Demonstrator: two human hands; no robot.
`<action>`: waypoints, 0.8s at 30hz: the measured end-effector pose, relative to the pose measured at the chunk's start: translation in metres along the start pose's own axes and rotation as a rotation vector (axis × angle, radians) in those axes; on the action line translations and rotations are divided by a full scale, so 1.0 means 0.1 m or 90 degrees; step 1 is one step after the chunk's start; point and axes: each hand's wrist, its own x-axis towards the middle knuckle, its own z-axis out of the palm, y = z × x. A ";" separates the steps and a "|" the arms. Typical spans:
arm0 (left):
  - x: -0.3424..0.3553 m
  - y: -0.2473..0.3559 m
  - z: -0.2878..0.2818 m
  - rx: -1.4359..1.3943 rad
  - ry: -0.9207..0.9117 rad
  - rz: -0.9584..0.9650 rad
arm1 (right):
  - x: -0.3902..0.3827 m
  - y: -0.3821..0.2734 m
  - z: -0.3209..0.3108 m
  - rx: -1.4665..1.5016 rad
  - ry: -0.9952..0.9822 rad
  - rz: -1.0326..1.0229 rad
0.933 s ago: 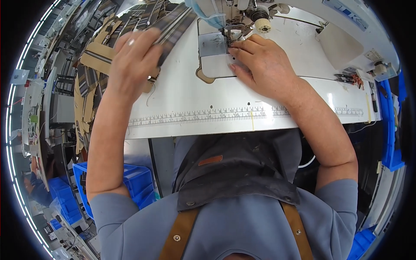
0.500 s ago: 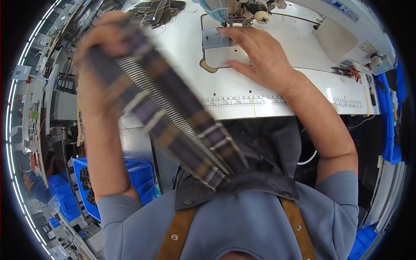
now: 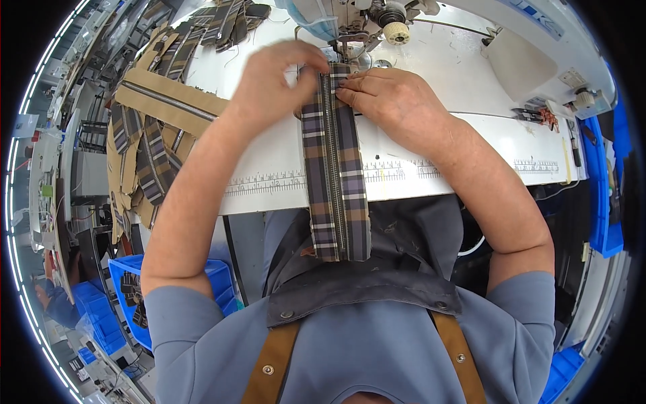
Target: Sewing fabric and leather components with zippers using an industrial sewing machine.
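Observation:
A long plaid fabric strip with a metal zipper [image 3: 334, 175] runs toward me, its far end under the needle area of the sewing machine [image 3: 350, 30]. The near end hangs past the table edge over my apron. My left hand [image 3: 276, 81], slightly blurred, is closed with bent fingers and thumb at the strip's far left corner. From the other side, my right hand [image 3: 400, 97] grips the strip's right edge close to the needle, fingertips together on the cloth. The spot where needle meets fabric is partly hidden.
Zipper strips in plaid and tan [image 3: 151, 141] lie piled on the left of the white table [image 3: 262, 165]. More dark plaid pieces [image 3: 232, 20] sit at the back. A blue bin [image 3: 219, 279] stands below left. Small tools [image 3: 531, 114] lie at right.
My left hand swung the strip from the left to the needle, laying it straight toward me. My right hand, spread on the machine plate before, now grips the strip's right edge.

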 end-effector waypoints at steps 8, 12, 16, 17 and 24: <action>-0.15 0.13 0.25 0.130 -0.005 0.029 | 0.03 0.02 0.06 0.035 0.009 0.029; -0.12 0.07 0.26 0.105 0.000 0.017 | 0.04 0.02 0.07 0.028 0.012 0.044; -0.10 0.06 0.27 0.095 0.005 0.024 | 0.05 0.04 0.07 0.024 0.006 0.051; -0.10 0.06 0.27 0.095 0.005 0.024 | 0.05 0.04 0.08 0.026 0.018 0.046; -0.11 0.07 0.27 0.207 0.013 0.063 | 0.06 0.00 -0.06 -0.015 0.016 0.097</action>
